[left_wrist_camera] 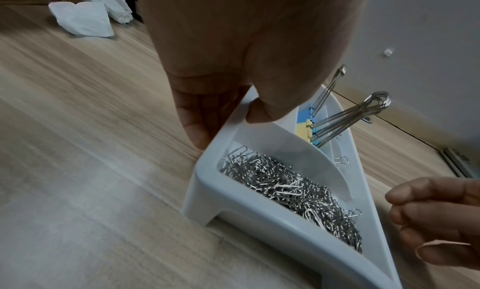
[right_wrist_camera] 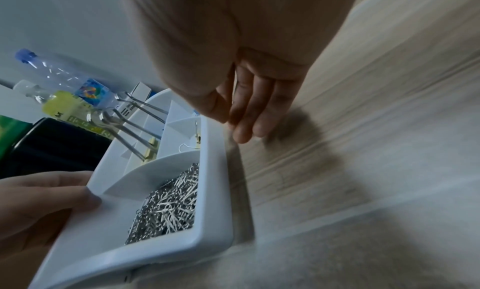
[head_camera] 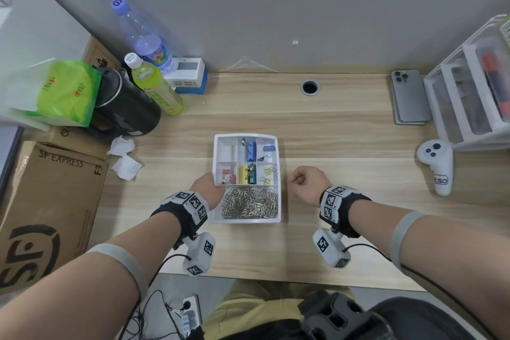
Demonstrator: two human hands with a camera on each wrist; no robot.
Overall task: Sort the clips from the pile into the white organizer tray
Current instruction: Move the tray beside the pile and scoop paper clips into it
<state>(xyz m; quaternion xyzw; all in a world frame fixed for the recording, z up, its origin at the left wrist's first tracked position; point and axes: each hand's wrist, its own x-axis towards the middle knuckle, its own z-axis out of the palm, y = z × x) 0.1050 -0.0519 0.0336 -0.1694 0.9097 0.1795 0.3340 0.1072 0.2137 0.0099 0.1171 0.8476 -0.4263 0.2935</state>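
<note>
The white organizer tray (head_camera: pixel 246 135) sits mid-table. Its front compartment is full of silver paper clips (head_camera: pixel 248 203). Behind them, smaller cells hold pink (head_camera: pixel 227 175), yellow and teal (head_camera: pixel 246 174), and large blue binder clips (head_camera: pixel 251 150), plus small blue (head_camera: pixel 268 149) and small yellow ones (head_camera: pixel 267 174). My left hand (head_camera: pixel 214 179) pinches the tray's left wall (left_wrist_camera: pixel 246 211), thumb inside and fingers outside (left_wrist_camera: pixel 197 137). My right hand (right_wrist_camera: pixel 233 127) hangs just right of the tray's right rim (right_wrist_camera: pixel 215 190), fingers loosely curled, holding nothing that I can see.
Two bottles (head_camera: pixel 154 88), a black kettle (head_camera: pixel 127 110), a green bag (head_camera: pixel 69 91) and a cardboard box (head_camera: pixel 47 201) crowd the left. Crumpled tissues (head_camera: pixel 124 157) lie left of the tray. A phone (head_camera: pixel 409 96), a white controller (head_camera: pixel 437 165) and a clear drawer unit (head_camera: pixel 469 91) stand right.
</note>
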